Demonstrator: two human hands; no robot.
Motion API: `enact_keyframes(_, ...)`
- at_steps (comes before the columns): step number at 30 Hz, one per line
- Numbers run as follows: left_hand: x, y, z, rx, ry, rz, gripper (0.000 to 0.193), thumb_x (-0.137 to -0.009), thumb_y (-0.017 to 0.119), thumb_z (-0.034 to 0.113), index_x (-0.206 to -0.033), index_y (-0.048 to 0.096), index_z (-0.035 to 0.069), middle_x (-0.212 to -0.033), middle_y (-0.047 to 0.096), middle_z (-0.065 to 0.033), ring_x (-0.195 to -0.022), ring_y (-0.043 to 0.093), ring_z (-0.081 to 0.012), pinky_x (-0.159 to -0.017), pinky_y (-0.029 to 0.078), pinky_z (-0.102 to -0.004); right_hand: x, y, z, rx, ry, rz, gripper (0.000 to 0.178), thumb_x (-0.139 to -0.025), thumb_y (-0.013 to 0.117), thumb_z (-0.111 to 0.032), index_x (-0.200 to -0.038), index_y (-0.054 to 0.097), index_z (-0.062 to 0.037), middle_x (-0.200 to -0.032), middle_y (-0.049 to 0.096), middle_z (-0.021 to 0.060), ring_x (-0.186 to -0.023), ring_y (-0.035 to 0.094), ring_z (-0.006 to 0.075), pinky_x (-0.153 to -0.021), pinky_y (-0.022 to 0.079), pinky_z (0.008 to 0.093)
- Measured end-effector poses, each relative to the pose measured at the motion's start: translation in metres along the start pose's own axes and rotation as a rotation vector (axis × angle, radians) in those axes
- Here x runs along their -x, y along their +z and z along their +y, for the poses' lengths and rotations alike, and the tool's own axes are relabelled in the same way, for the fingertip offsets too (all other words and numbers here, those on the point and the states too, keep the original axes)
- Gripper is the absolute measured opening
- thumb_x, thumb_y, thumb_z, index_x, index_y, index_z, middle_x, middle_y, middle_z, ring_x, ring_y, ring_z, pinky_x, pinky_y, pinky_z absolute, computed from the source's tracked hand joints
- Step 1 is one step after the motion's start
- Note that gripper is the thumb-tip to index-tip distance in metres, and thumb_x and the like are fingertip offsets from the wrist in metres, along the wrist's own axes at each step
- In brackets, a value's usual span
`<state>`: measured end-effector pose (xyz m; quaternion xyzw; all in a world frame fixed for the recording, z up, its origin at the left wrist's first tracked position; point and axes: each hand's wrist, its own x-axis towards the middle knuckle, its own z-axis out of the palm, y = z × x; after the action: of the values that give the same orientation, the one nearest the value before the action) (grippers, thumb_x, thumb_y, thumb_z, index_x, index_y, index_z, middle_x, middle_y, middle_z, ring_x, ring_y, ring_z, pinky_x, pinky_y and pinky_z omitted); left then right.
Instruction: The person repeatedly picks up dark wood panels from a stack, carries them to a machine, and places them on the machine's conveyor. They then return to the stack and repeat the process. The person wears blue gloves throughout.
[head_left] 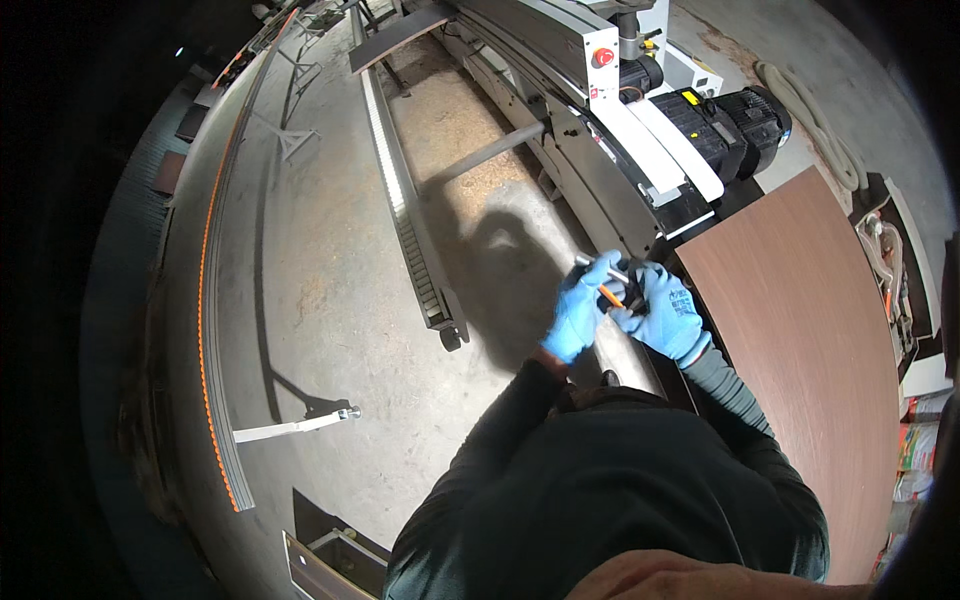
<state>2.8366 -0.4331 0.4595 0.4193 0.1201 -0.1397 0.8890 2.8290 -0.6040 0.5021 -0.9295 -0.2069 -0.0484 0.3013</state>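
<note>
Both gloved hands meet in front of my body, beside the edge of a brown wood-grain board. My left hand (576,312), in a light blue glove, is closed around a short silver metal rod (617,274). A thin orange piece (611,297) shows just below the rod, between the hands; its kind is not clear. My right hand (668,315), also in a blue glove, is closed against a small black object (635,294). The fingers partly cover that black object, and I cannot tell whether these pieces are joined.
The brown board (800,340) lies at right. Ahead stands a long machine (560,120) with a red stop button (603,57) and black motors (725,130). A roller rail (405,215) runs left of it. Farther left is an orange-edged rail (207,300) with a white support leg (295,428).
</note>
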Motion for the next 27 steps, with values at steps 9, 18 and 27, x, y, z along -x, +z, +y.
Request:
enact_keyframes(9,-0.031,-0.031,0.041,0.346,-0.019,-0.09,0.036,-0.107,0.06,0.027,-0.131,0.063,-0.001,-0.133,0.066,-0.0145,-0.13,0.06,-0.0262,-0.109,0.048,-0.0392,0.018,0.036,-0.055,-0.035,-0.138,-0.332,0.058,-0.093,0.07,-0.045,-0.13,0.064,-0.0013,-0.121,0.067,0.0201,-0.104,0.068,0.0341,-0.084,0.056,0.0443)
enact_keyframes(18,-0.007,-0.036,0.062,0.216,-0.128,-0.185,0.046,-0.107,0.056,0.038,-0.129,0.063,-0.002,-0.12,0.071,-0.0141,-0.108,0.068,-0.0229,-0.095,0.055,-0.0349,-0.029,0.059,-0.033,-0.851,-0.112,0.213,0.128,-0.073,0.095,-0.033,-0.164,0.009,-0.0081,-0.162,0.025,0.021,-0.137,0.052,0.0357,-0.111,0.048,0.0484)
enact_keyframes(27,0.011,-0.044,0.076,0.041,-0.001,-0.017,0.043,-0.105,0.059,0.042,-0.12,0.067,0.002,-0.11,0.072,-0.0082,-0.099,0.07,-0.0175,-0.092,0.055,-0.031,-0.049,0.064,-0.086,-1.198,-0.175,0.262,0.117,-0.07,0.097,-0.018,-0.159,0.023,-0.0021,-0.137,0.055,0.0149,-0.125,0.062,0.0261,-0.106,0.053,0.0396)
